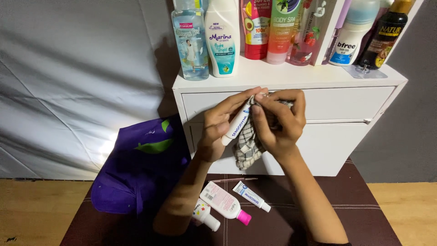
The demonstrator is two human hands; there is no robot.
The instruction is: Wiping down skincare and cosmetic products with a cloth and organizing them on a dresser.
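1. Now left hand (217,127) pinches a small white tube (237,122); right hand (278,122) clutches a checkered cloth (248,148) against its tip, before the white drawer unit (337,136).
2. Step: wiping the tube; next needs turning it inside the cloth.
3. Near, three more tubes (225,202) lie on the brown surface (364,214); bottles (222,38) stand far, on top.

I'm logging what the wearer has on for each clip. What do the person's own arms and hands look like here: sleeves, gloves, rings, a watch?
Both forearms are uncovered as far as the frame shows; no sleeve edge is in view. The left hand and right hand wear no gloves. No watch, bracelet or ring shows on the visible wrists and fingers. The nails look short and unpainted, though the dim light leaves that uncertain.
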